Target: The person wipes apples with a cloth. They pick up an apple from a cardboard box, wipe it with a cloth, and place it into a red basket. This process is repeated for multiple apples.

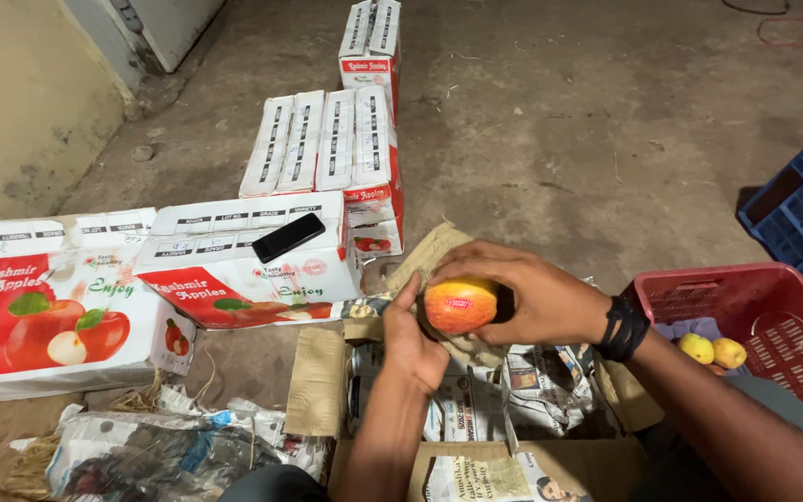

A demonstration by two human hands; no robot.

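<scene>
My right hand [532,296] grips a red and yellow apple [458,305] with a small sticker on it, held over an open cardboard box [320,379] lined with newspaper. My left hand [413,336] rests flat against the apple's left side, fingers together and upward. A black band sits on my right wrist. A brown paper sheet [427,253] lies just behind the apple.
Closed white and red fruit cartons [58,307] lie left and behind on the concrete floor, and a black phone [288,237] rests on one. A red crate [745,307] with yellow fruit and a blue crate [796,218] stand at the right. Crumpled newspaper and straw lie at lower left.
</scene>
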